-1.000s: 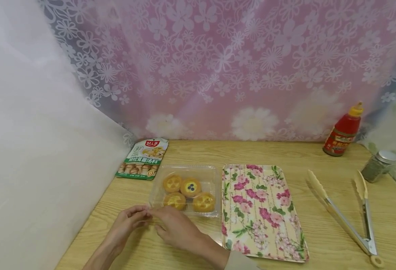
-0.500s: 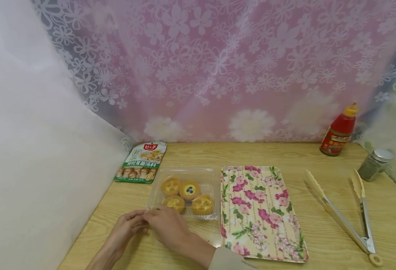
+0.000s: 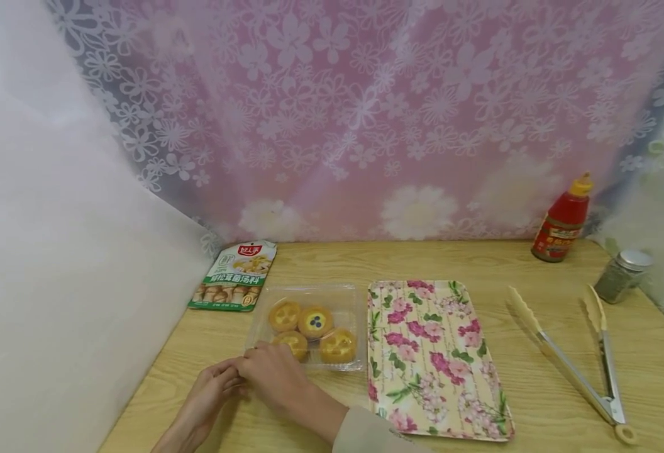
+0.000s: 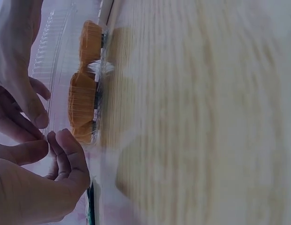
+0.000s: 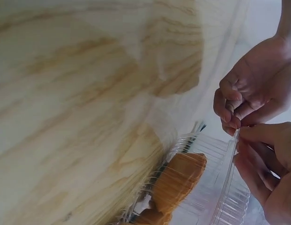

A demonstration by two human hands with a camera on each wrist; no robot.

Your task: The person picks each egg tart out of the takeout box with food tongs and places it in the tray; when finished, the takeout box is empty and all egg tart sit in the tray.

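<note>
Clear container (image 3: 344,307), head view: sits on the worktop (image 3: 304,434), just left of the floral tray (image 3: 434,365), with four tarts (image 3: 337,347) inside.
Left hand (image 4: 42,187), left wrist view: pinches the container's corner between thumb and curled fingers.
Right hand (image 5: 272,157), right wrist view: pinches the container's edge just beside, thumb against fingers.

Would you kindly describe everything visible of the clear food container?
The transparent clamshell container looks like thin plastic, with ribbed walls and a rim. It sits on the wooden table, left of the floral tray. Its lid looks down; latching is unclear. Four tarts are inside, one with dark dots. The left hand and right hand pinch its near left corner.
</note>
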